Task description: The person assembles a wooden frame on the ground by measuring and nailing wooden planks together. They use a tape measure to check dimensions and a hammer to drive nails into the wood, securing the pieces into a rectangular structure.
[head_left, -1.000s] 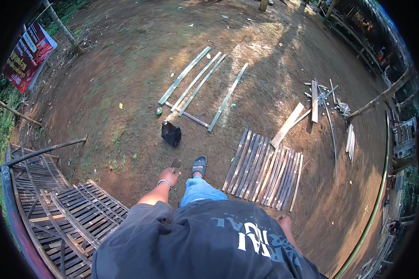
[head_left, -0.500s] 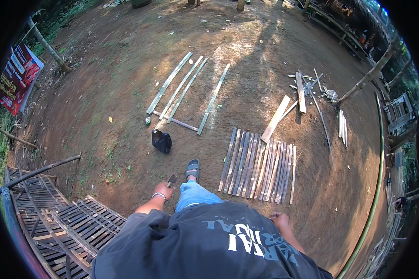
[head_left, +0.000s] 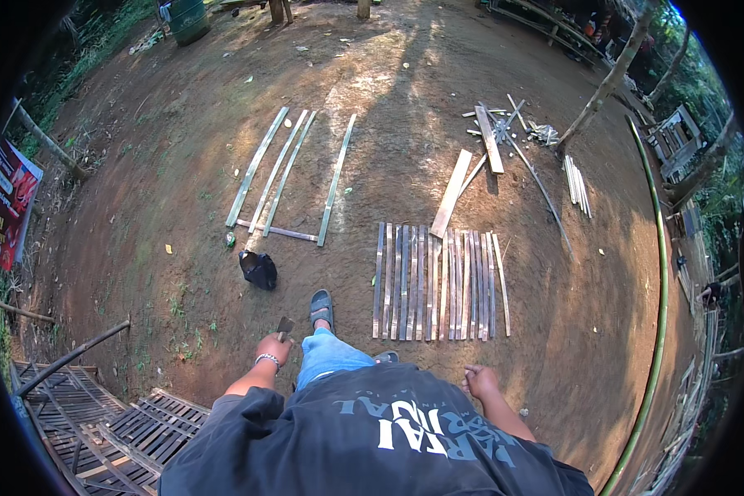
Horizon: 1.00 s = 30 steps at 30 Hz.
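Observation:
My left hand (head_left: pixel 273 350) is closed round a small flat-bladed tool (head_left: pixel 285 326), whose dark blade points forward; its handle is hidden in my fist. A bracelet circles that wrist. On the other side of my body, my right hand (head_left: pixel 481 383) hangs with loosely bent fingers, a little apart, and nothing shows in it. Ahead of this hand, a row of wooden slats (head_left: pixel 420 285) lies side by side on the ground. Further left are several long greenish strips (head_left: pixel 256 169), with a brown crosspiece (head_left: pixel 277 231) at their near ends.
A black bag (head_left: pixel 259 270) sits on the dirt ahead of my left foot. Boards (head_left: pixel 452 194) and scattered sticks lie beyond the slats. A slatted bamboo bench (head_left: pixel 153 426) stands at lower left. A long green pole (head_left: pixel 655 331) runs along the right, near a tree trunk (head_left: pixel 608 83).
My view has shifted, with the slats and strips now further left in the picture. My right hand has swung forward and its fingers have loosened. The tool stays in my left hand.

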Available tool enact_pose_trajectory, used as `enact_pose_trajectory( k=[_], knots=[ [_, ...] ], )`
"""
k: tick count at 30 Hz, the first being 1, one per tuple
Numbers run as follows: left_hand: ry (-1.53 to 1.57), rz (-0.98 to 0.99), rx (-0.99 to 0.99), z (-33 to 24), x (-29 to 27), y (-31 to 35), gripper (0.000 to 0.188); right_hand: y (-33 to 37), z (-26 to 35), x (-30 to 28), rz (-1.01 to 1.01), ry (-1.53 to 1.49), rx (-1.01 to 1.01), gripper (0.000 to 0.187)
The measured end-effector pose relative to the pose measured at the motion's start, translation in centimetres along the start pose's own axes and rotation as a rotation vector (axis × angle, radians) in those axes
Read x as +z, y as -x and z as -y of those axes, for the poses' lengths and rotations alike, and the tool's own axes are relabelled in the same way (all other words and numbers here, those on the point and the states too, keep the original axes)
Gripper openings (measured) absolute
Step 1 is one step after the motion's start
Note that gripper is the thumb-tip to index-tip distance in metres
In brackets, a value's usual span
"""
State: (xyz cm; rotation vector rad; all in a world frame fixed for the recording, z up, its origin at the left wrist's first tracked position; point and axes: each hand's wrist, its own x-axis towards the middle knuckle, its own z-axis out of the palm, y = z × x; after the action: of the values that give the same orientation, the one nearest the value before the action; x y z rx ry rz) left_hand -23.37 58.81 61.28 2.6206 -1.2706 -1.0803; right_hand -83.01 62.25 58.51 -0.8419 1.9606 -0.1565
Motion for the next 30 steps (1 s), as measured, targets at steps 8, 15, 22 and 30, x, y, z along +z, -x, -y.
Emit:
enact_pose_trajectory(
  k=[8,15,22,30],
  knots=[
    [-0.008,0.038,0.136,-4.4,-0.6,0.4,0.045,4.4,2.6,-0.9,-0.019,0.107,0.026,0.045],
    [-0.061,0.105,0.122,-2.7,0.2,0.5,0.045,1.3,-7.1,-1.4,-0.076,0.253,-0.085,0.042],
    [-0.098,0.095,0.023,-1.5,-0.6,1.8,0.047,1.5,-4.9,-0.6,-0.026,-0.266,0.064,0.032],
    [-0.083,0.089,0.047,-2.4,0.4,0.7,0.046,0.2,-2.6,-0.8,-0.094,0.206,-0.174,0.025]
  ],
)
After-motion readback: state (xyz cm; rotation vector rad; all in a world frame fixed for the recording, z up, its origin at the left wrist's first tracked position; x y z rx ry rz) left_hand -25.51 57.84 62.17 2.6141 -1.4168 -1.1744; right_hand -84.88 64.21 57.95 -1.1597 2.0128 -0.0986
